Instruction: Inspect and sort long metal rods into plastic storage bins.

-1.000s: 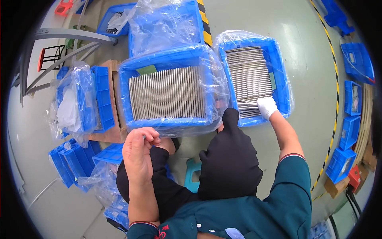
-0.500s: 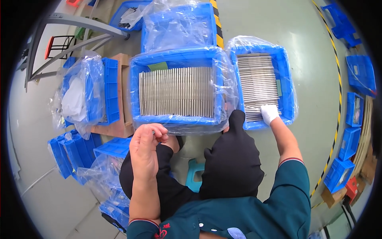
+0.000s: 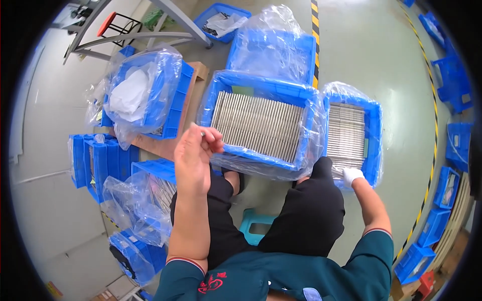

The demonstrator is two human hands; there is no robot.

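Observation:
My bare left hand (image 3: 195, 153) is raised in front of the middle blue bin (image 3: 251, 152), its fingers curled in a pinch. A small dark tip shows at the fingers, too little to name. Inside that bin, thin metal rods (image 3: 258, 123) lie side by side in a dense row. My right hand (image 3: 353, 175), in a white glove, reaches into the near end of the right blue bin (image 3: 372, 133). It is closed on metal rods (image 3: 337, 169) at the near end of the stack there; its fingertips are partly hidden. Clear plastic lines both bins.
Behind the middle bin stands another plastic-draped blue bin (image 3: 296, 50). On a wooden pallet (image 3: 188, 103) to the left is a bin with white sheeting (image 3: 129, 98). More rods (image 3: 161, 193) lie in a bin beside my left leg. A teal stool (image 3: 251, 220) shows between my legs.
The whole view has swung, so the bins appear further right and lower. My left hand remains raised in its pinch. My gloved right hand stays at the right bin's near end.

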